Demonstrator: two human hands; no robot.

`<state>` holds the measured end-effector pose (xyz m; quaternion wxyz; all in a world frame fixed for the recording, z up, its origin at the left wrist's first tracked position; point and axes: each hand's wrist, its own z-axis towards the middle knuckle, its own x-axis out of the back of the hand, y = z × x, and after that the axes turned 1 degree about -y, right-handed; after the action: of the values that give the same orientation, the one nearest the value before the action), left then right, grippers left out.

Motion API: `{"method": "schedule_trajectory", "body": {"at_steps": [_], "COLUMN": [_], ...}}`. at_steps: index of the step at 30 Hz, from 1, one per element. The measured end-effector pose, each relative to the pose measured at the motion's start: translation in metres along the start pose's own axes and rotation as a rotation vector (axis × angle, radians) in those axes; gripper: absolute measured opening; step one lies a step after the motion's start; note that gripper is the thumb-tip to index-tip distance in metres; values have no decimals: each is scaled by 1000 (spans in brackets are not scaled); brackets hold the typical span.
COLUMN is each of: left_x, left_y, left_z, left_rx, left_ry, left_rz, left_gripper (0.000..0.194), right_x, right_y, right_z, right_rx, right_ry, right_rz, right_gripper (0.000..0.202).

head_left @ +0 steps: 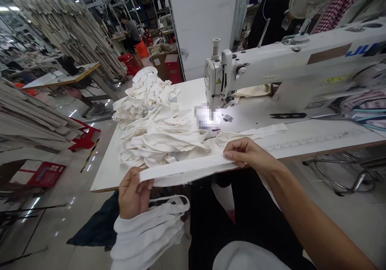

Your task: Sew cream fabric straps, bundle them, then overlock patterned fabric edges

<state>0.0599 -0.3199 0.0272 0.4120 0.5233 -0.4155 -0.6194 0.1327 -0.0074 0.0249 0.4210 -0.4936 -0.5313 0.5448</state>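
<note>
We cannot make out the needle area under the sewing machine head (217,79): a blurred patch (206,116) covers it. The machine's blue lettering (366,49) is cut off by the right edge. The white strip (187,169) hides our left hand's (132,193) fingertips. The distant person (130,31) is too small to tell apart in detail.

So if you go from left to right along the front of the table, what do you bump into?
Left hand pinching one end of the white fabric strip → pile of white strips behind it → right hand on the strip's other end → black snips → sewing machine arm.
</note>
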Motion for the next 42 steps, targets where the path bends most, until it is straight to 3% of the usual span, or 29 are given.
{"method": "schedule_trajectory", "body": {"at_steps": [4,7,9,11,13,15,17,22,25,27,29,31,33,36,39,42], "left_x": [13,7,-5,-19,-30,-31,-21,16,15,2,-14,-25,-26,-16,-9,-14], "left_y": [4,5,4,4,3,3,5,18,21,18,14,12,14,21,24,19], "left_z": [-5,-17,-25,-33,-39,-41,-42,-39,-41,-41,-41,-40,-39,-38,-40,-43], "left_rx": [75,104,120,174,280,387,445,483,505,513,527,540,560,575,537,538], "left_ry": [77,41,-54,-198,-355,-466,-508,-491,-506,-533,-587,-627,-626,-578,-516,-511], "left_rz": [-109,-125,-80,28,158,220,225,392,469,473,470,461,448,459,455,472], "left_gripper": [41,40,38,37,37,37,39,35,34,36,38,40,42,40,37,41], "right_x": [3,-12,-33,-60,-85,-98,-93,-37,-28,-45,-71,-95,-106,-100,-89,-90], "right_y": [6,2,-3,-7,-8,-7,-4,1,-3,-5,-5,-2,2,6,6,7], "right_z": [2,5,7,10,13,16,16,-2,-16,-20,-18,-11,-4,2,2,2], "right_rx": [3,-54,-3,128,197,159,99,-26,-62,9,95,84,-2,-98,-89,-47], "right_ry": [18,-3,8,4,-90,-186,-163,171,293,203,28,-124,-151,-42,-41,-73], "right_rz": [57,-44,-200,-310,-330,-326,-299,-164,-314,-431,-440,-360,-258,-145,-79,-28], "right_gripper": [27,29,27,48,62,36,6,8,16,42,74,87,66,27,25,26]}}
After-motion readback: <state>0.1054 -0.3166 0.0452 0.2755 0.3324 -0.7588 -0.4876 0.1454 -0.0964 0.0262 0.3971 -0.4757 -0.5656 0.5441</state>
